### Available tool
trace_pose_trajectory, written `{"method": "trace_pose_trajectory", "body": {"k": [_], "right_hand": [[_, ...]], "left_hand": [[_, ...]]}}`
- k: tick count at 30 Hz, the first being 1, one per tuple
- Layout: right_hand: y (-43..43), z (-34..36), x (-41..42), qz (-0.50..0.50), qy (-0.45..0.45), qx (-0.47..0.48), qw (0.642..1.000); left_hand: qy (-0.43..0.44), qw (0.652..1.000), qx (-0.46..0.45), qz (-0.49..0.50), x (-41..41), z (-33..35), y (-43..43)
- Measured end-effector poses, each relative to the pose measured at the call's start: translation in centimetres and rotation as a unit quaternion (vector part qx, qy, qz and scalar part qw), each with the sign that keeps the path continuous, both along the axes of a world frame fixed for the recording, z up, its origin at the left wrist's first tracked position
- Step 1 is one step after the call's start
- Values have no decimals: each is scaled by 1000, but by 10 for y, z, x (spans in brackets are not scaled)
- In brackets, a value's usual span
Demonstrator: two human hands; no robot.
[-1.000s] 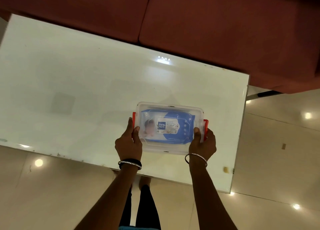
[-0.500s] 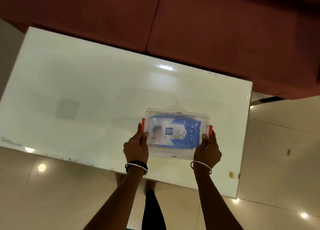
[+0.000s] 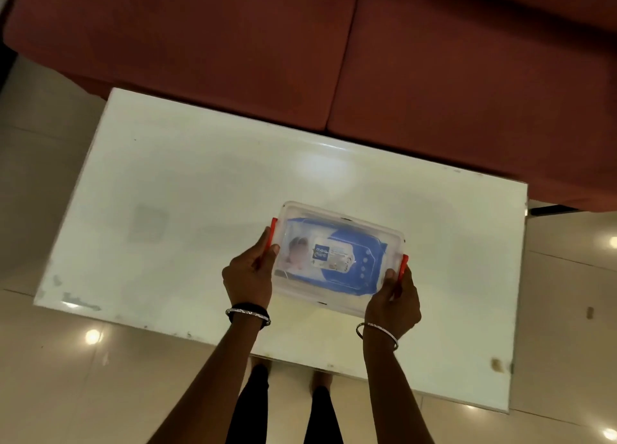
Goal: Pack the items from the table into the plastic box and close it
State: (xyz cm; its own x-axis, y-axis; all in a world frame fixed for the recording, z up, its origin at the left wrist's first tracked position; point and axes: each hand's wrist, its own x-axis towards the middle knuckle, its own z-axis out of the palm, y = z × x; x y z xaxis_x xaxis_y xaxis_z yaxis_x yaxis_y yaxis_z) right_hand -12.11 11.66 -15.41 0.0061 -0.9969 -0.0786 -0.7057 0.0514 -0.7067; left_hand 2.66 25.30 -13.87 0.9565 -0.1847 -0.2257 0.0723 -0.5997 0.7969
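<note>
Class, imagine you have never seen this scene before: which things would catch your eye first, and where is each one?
First, the clear plastic box in the middle of the view, lid on, with a blue wipes pack showing through it. The left hand and right hand grip its two short ends at the red side clips. Beneath it lies the glossy white table, and a dark red sofa fills the top of the picture.

The white table (image 3: 173,183) carries one obstacle only: the lidded plastic box (image 3: 337,260), sited toward its near right part and clasped at either end by the left hand (image 3: 248,278) and right hand (image 3: 394,305). Left half, far edge and right edge lie open to passage. A red sofa (image 3: 334,59) closes off the far side.
</note>
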Motion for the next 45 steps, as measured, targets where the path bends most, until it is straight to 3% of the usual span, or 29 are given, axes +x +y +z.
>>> {"method": "trace_pose_trajectory", "body": {"k": [9, 15, 23, 28, 32, 35, 37, 41, 45], "right_hand": [[14, -14, 68, -22, -14, -9, 1000], [16, -25, 74, -6, -6, -5, 1000], [11, -28, 74, 22, 3, -22, 1000], [7, -23, 71, 27, 20, 12, 999], [-5, -1, 72, 60, 110, 110, 986], [-19, 20, 76, 109, 191, 190, 957], [-25, 31, 81, 155, 231, 226, 934], [-31, 75, 92, 211, 232, 248, 917], [-40, 134, 103, 297, 233, 221, 899]], "left_hand": [[9, 999, -1, -33, 71, -9, 21], [29, 998, 3, -47, 78, -24, 28], [-9, 996, 35, -81, 77, -24, 29], [-25, 988, 99, -117, 74, -11, 25], [17, 949, 245, -197, 75, 10, 15], [50, 923, 279, -259, 71, 22, 7], [29, 893, 323, -311, 69, 23, 4], [39, 812, 411, -412, 75, 45, -3], [45, 777, 421, -465, 90, 94, -21]]}}
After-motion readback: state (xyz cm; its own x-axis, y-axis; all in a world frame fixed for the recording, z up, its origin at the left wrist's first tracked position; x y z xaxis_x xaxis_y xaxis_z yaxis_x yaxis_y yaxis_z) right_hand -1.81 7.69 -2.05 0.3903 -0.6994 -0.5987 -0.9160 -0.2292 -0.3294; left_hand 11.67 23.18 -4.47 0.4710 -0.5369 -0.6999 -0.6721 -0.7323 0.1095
